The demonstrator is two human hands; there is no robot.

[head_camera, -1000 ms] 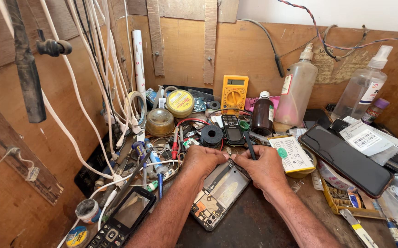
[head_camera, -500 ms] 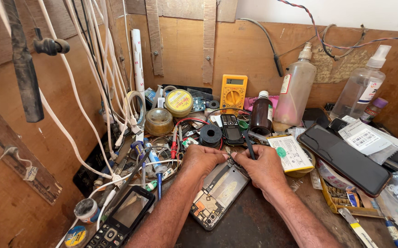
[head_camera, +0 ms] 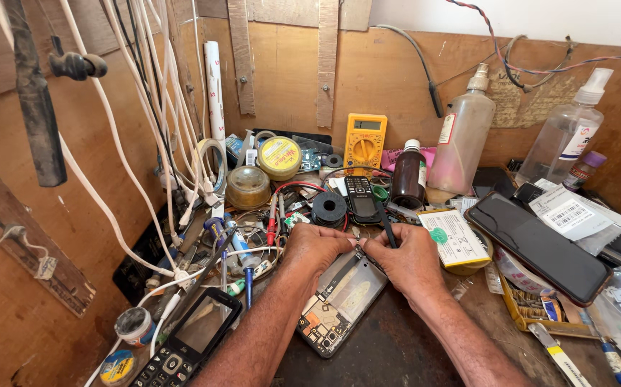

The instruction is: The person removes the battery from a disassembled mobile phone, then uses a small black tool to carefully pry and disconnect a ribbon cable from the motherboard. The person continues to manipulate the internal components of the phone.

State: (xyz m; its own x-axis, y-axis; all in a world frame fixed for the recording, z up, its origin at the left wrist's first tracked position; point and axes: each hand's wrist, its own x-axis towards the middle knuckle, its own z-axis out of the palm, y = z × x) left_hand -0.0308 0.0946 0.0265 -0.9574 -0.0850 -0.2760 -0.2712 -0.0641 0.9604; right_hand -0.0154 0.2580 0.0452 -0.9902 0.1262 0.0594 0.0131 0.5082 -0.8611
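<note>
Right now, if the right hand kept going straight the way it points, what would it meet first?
The right hand points left across the opened phone, so it would meet the left hand first; their fingertips look almost touching already, though depth is hard to judge.

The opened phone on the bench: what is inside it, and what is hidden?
The opened phone shows a circuit board at its near end and a silvery plate mid-body. Its far end is covered by the left hand and right hand, which holds a thin dark tool.

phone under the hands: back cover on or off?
Off. The smartphone lies with its circuit board and inner frame exposed, and both the left hand and right hand rest on its top end.
</note>
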